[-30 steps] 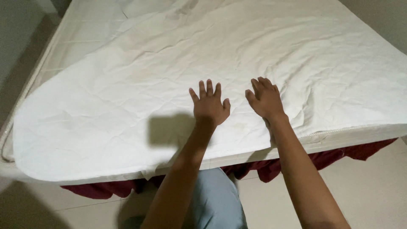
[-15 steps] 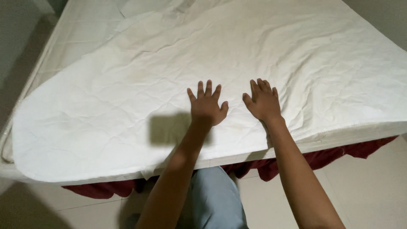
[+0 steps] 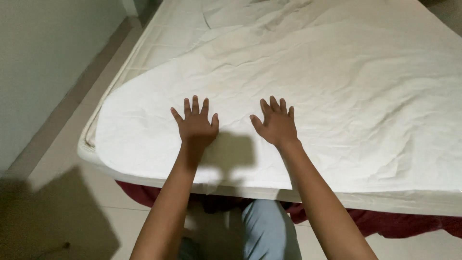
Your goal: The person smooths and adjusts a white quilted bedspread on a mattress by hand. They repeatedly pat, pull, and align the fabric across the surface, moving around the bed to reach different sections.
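Left hand: our left hand (image 3: 195,126) lies flat, palm down, on the white sheet (image 3: 337,96), fingers (image 3: 195,105) spread wide and gripping nothing.
Right hand: our right hand (image 3: 276,126) lies the same way just beside it, fingers (image 3: 274,103) fanned out, nothing held.
Sheet: it runs under both palms and far beyond the fingertips, wrinkled ahead of them and smoother near the wrists; we judge flat palms suit pressing cloth down, not lifting it.
Rounded edge: to the left of our left fingers the sheet ends in a curve, with bare mattress (image 3: 144,53) showing past it.
Bed edge: behind our wrists the mattress drops off, and dark red cloth (image 3: 385,224) hangs below it.
Floor: pale tiles (image 3: 72,192) lie lower left, well apart from our fingers.
Legs: blue trousers (image 3: 264,231) show between our forearms.
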